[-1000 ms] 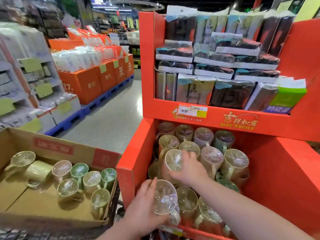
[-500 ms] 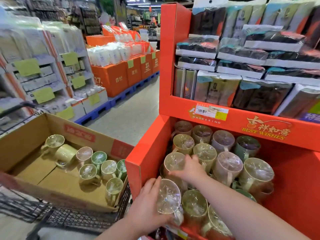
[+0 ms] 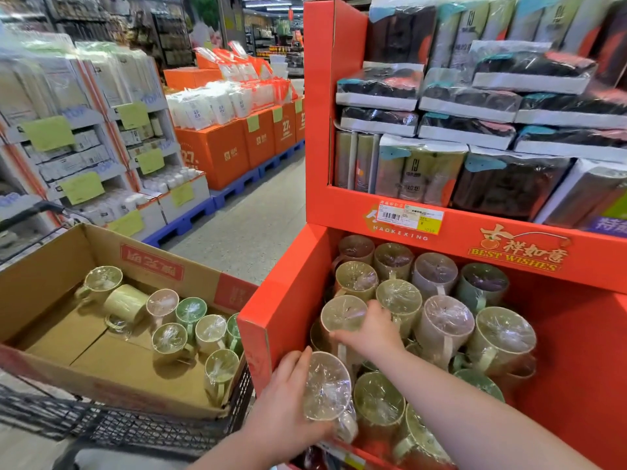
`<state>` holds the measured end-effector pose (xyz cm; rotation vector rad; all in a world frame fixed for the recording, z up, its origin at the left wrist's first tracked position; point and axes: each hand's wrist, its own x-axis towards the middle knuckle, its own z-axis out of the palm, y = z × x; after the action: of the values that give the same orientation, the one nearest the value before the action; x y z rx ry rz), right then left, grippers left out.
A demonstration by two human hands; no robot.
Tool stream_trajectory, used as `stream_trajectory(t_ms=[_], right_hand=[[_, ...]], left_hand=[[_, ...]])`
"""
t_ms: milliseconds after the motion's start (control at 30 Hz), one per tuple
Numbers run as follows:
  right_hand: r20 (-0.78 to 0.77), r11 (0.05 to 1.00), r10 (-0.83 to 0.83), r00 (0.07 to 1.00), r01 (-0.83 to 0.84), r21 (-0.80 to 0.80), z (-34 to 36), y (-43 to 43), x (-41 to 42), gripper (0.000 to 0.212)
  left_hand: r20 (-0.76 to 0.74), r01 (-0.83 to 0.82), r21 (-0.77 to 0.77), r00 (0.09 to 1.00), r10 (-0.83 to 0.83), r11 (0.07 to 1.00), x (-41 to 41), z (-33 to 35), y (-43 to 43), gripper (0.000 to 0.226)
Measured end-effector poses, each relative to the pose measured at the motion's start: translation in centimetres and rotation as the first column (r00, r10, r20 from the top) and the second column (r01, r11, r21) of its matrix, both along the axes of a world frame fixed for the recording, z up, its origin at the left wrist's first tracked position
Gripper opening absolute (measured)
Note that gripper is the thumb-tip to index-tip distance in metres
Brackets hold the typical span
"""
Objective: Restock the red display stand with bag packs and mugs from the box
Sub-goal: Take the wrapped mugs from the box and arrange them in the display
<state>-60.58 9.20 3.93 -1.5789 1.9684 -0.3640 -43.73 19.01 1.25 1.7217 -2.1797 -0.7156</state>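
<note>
The red display stand (image 3: 281,320) fills the right side. Its upper shelf holds several bag packs (image 3: 420,171). Its lower bin is packed with plastic-wrapped mugs (image 3: 441,320). My left hand (image 3: 288,405) grips a wrapped mug (image 3: 327,388) at the bin's front left corner. My right hand (image 3: 373,330) reaches over the bin and holds a pale green wrapped mug (image 3: 342,313) in the second row. A cardboard box (image 3: 68,340) on the left holds several more wrapped mugs (image 3: 190,330).
The box sits in a black wire shopping cart (image 3: 112,432) close against the stand's left wall. An aisle of grey floor (image 3: 251,225) runs behind it, lined with orange boxes on blue pallets (image 3: 234,154) and white shelving (image 3: 84,140) on the left.
The view has swung left and nearer, so the box and stand appear shifted right. Both hands stay on their mugs in the lower bin, with little movement.
</note>
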Motion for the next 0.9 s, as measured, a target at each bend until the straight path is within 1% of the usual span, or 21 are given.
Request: stream_trajectory(t_ms=[133, 300, 333, 400, 500, 567, 633, 700, 767, 900], right_hand=[[0.073, 0.991, -0.136, 0.988, 0.134, 0.028, -0.4, -0.7, 0.5, 0.095], [0.188, 0.971, -0.23, 0.955, 0.212, 0.111, -0.7, -1.3, 0.1, 0.092], [0.176, 0.973, -0.217, 0.96, 0.198, 0.119, -0.7, -1.3, -0.2, 0.094], [0.113, 0.986, -0.132, 0.985, 0.118, 0.122, -0.7, -1.0, -0.7, 0.103], [0.03, 0.993, 0.093, 0.995, -0.095, 0.071, -0.6, -0.6, -1.5, 0.115], [-0.027, 0.968, 0.242, 0.97, -0.239, 0.072, -0.7, -0.6, -2.0, 0.115], [-0.041, 0.946, 0.314, 0.948, -0.309, 0.097, -0.7, -0.7, -2.6, 0.11], [-0.043, 0.937, 0.341, 0.939, -0.336, 0.092, -0.4, -0.9, -2.8, 0.106], [-0.055, 0.949, 0.314, 0.948, -0.311, 0.061, 0.0, -1.1, -2.7, 0.1], [-0.037, 0.994, 0.111, 0.993, -0.111, 0.012, 0.2, -1.2, -1.5, 0.091]], left_hand=[[0.002, -0.002, -0.008, 1.0, 0.002, 1.0, 0.1, 0.0, 0.2, 0.116], [0.02, -0.007, -0.002, 1.0, 0.007, 1.0, 0.1, 0.1, 0.1, 0.114], [0.018, -0.006, -0.001, 1.0, 0.006, 1.0, 0.0, 0.2, 0.1, 0.114], [0.012, -0.005, 0.002, 1.0, 0.005, 1.0, -0.1, 0.3, 0.1, 0.112], [0.003, -0.011, 0.004, 1.0, 0.011, 1.0, -0.2, 0.5, 0.1, 0.112], [0.006, -0.012, 0.001, 1.0, 0.012, 1.0, -0.2, 0.4, 0.1, 0.112], [0.009, -0.01, 0.001, 1.0, 0.01, 1.0, -0.1, 0.4, 0.2, 0.112], [0.009, -0.007, -0.001, 1.0, 0.007, 1.0, -0.1, 0.3, 0.2, 0.112], [0.01, -0.008, 0.003, 1.0, 0.008, 1.0, 0.0, 0.3, 0.3, 0.112], [0.006, -0.019, 0.004, 1.0, 0.019, 1.0, -0.1, 0.2, 0.5, 0.111]])
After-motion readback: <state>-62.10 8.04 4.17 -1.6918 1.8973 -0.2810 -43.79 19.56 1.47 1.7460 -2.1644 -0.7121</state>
